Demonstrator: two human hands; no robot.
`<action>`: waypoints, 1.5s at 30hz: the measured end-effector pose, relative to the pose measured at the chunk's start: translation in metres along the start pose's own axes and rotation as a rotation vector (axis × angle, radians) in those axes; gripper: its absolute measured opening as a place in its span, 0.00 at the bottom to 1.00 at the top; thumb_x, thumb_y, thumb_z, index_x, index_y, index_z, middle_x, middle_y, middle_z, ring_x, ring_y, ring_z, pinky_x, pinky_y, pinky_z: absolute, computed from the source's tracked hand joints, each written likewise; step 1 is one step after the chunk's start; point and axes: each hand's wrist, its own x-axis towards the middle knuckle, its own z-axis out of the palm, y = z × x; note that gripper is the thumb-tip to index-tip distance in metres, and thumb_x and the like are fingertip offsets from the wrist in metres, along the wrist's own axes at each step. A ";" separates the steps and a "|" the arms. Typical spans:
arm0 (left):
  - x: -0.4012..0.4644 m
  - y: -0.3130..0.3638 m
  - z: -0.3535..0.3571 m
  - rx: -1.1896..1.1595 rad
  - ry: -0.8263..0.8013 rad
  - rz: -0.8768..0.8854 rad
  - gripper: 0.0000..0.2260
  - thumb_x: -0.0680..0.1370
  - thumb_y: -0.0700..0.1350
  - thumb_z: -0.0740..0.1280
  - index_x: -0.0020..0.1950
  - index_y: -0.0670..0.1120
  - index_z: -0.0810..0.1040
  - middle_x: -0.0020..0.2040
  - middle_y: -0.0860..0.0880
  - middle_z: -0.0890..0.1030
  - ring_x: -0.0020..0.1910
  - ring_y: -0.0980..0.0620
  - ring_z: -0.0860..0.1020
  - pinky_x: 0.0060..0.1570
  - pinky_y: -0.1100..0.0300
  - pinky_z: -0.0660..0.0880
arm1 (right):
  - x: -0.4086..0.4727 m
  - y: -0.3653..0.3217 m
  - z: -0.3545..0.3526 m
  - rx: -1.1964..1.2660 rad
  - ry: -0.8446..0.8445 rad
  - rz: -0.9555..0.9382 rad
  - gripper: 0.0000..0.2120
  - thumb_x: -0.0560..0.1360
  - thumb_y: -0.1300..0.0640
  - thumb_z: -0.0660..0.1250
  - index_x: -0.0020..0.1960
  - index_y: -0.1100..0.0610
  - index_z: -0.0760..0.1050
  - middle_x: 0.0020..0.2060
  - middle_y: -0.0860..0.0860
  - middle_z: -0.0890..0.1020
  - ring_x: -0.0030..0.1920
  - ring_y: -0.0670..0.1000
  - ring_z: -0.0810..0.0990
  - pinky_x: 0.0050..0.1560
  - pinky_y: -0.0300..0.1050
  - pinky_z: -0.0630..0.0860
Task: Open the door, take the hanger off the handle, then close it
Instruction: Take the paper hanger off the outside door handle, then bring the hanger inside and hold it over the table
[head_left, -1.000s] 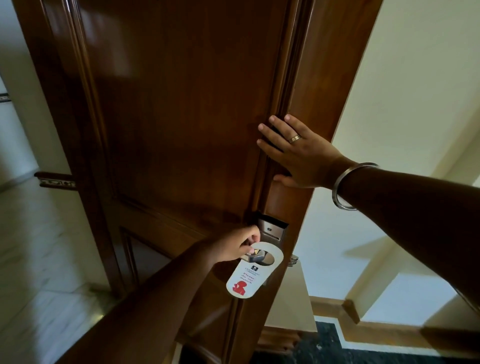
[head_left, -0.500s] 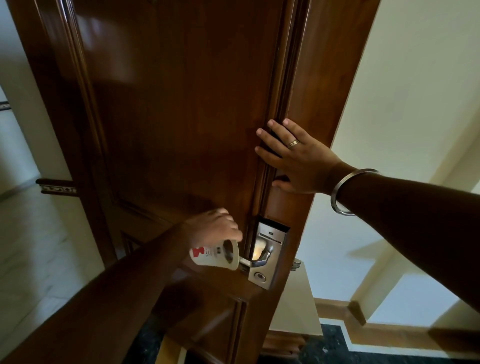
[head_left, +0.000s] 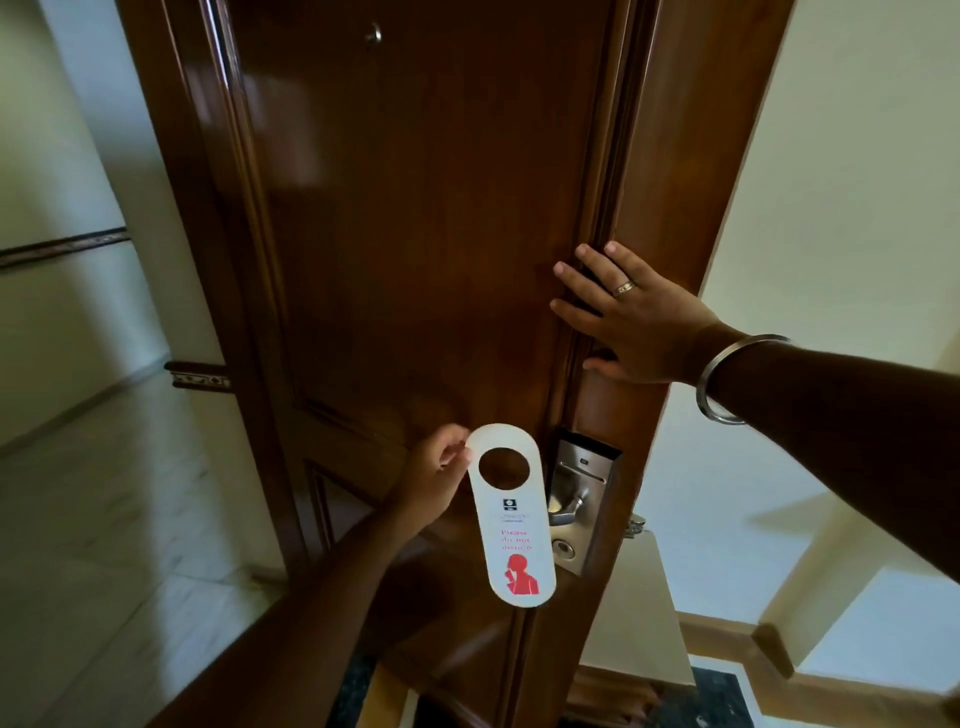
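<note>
The dark wooden door (head_left: 415, 234) stands open, its edge toward me. A white door hanger (head_left: 511, 519) with a round hole and a red figure hangs upright, free of the handle, pinched at its top left by my left hand (head_left: 436, 483). The silver lever handle (head_left: 566, 512) on its metal lock plate (head_left: 584, 499) sits just right of the hanger, bare. My right hand (head_left: 628, 317), wearing a ring and a bangle, lies flat with fingers spread on the door's edge above the lock.
A cream wall (head_left: 841, 208) is to the right, with wooden skirting (head_left: 737, 639) below. A pale marble floor (head_left: 93, 545) of the corridor stretches to the left. A dark decorative wall strip (head_left: 197, 376) runs behind the door.
My left hand has pulled the hanger off the handle and turned it upright, to the left of the lock. My right hand stays on the door's edge.
</note>
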 end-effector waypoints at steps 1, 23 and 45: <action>-0.006 0.008 0.000 -0.039 0.012 -0.001 0.13 0.77 0.52 0.62 0.57 0.46 0.76 0.52 0.46 0.80 0.53 0.48 0.80 0.52 0.49 0.80 | 0.000 -0.001 -0.002 0.022 -0.017 0.004 0.39 0.74 0.32 0.51 0.77 0.54 0.56 0.77 0.63 0.54 0.76 0.67 0.51 0.74 0.65 0.44; -0.069 0.061 0.138 -0.272 -0.180 -0.070 0.13 0.74 0.51 0.67 0.53 0.44 0.75 0.49 0.42 0.82 0.49 0.43 0.81 0.48 0.48 0.77 | -0.120 -0.051 -0.009 1.338 -0.313 0.273 0.08 0.76 0.55 0.65 0.38 0.54 0.76 0.36 0.49 0.80 0.36 0.46 0.76 0.37 0.40 0.69; 0.064 -0.090 0.474 -0.300 -0.165 -0.841 0.04 0.78 0.45 0.70 0.51 0.50 0.78 0.51 0.50 0.85 0.48 0.53 0.84 0.42 0.56 0.82 | -0.221 -0.191 0.449 1.998 -0.754 1.044 0.06 0.77 0.59 0.66 0.47 0.62 0.77 0.47 0.60 0.83 0.46 0.59 0.84 0.44 0.54 0.83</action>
